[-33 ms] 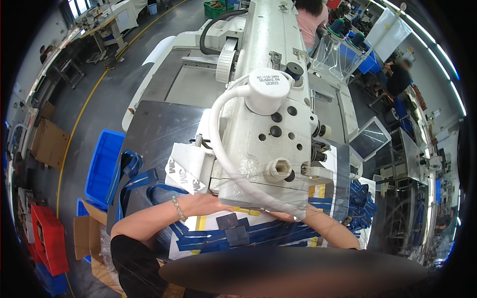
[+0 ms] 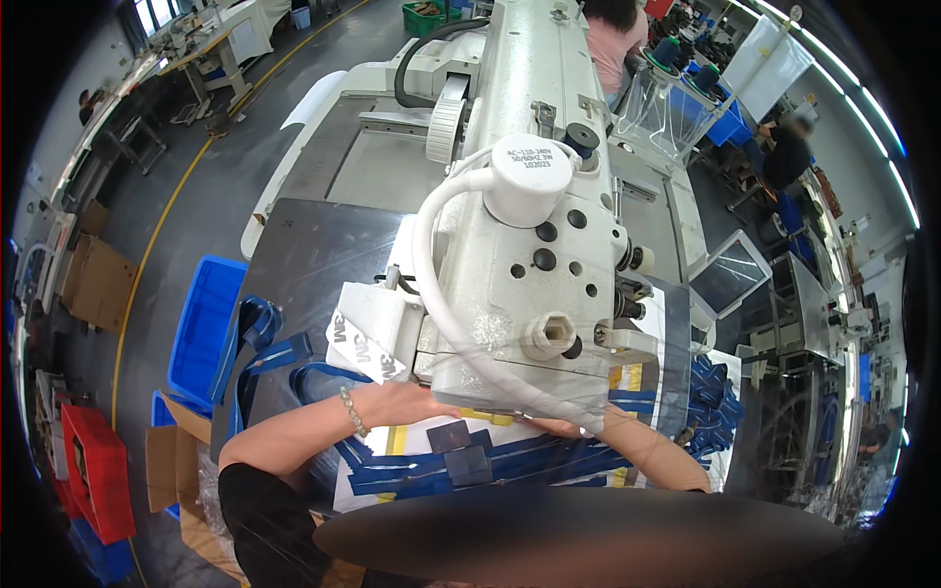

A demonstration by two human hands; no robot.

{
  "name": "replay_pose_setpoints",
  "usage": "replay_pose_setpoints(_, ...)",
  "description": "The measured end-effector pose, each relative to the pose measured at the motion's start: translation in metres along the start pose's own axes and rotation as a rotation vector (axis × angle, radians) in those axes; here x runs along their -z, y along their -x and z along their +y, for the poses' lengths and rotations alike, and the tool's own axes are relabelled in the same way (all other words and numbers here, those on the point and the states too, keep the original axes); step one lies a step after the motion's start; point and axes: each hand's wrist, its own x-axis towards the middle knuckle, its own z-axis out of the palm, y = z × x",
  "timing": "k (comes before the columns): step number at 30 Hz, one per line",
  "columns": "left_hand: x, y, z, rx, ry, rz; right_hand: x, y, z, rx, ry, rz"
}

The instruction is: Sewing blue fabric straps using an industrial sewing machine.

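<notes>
A large white industrial sewing machine [image 2: 470, 304] fills the middle, and its head covers the place where my hands meet. My left hand [image 2: 400, 404] reaches in under the head from the left, a beaded bracelet at the wrist. From the right my right hand [image 2: 570, 427] comes in under the same head. The fingers of both are mostly hidden, so what they hold cannot be seen. Just nearer to me, long dark blue straps [image 2: 402, 477] lie across a white sheet [image 2: 416, 433] with yellow strips. Dark blue square pieces [image 2: 469, 465] rest on the straps.
Bundled blue straps [image 2: 714, 402] are heaped at the right, and more straps [image 2: 279, 355] hang over the left table edge. Blue bins [image 2: 201, 328] and an open cardboard box [image 2: 174, 461] stand at the left. A screen [image 2: 730, 274] is right of the machine. Other people work beyond.
</notes>
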Motion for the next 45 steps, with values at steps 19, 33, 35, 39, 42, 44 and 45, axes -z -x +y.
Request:
replay_pose_setpoints(19,0.004,-0.005,-0.001,0.100,0.153,-0.100,0.011,-0.023,-0.002,0.018,0.213,-0.405)
replay_pose_setpoints(33,-0.031,-0.010,-0.049,-0.140,-0.033,0.233,-0.025,-0.004,0.002,-0.160,-0.260,-0.474)
replay_pose_setpoints(35,-0.031,-0.013,-0.045,-0.260,-0.136,0.312,-0.031,0.004,0.002,-0.083,-0.200,-0.358)
replay_pose_setpoints(39,-0.032,-0.007,-0.020,-0.271,-0.495,0.457,0.009,-0.024,0.002,0.611,0.875,-0.395)
replay_pose_setpoints(42,-0.019,-0.004,0.021,-0.405,-0.695,0.599,-0.005,-0.016,0.017,0.782,1.185,-0.267)
replay_pose_setpoints(44,-0.017,0.004,0.040,-0.376,-0.663,0.616,-0.005,-0.018,0.000,0.296,0.405,-0.195)
replay_pose_setpoints(45,-0.017,0.007,0.044,-0.350,-0.639,0.633,-0.004,-0.020,-0.007,-0.195,-0.363,-0.102)
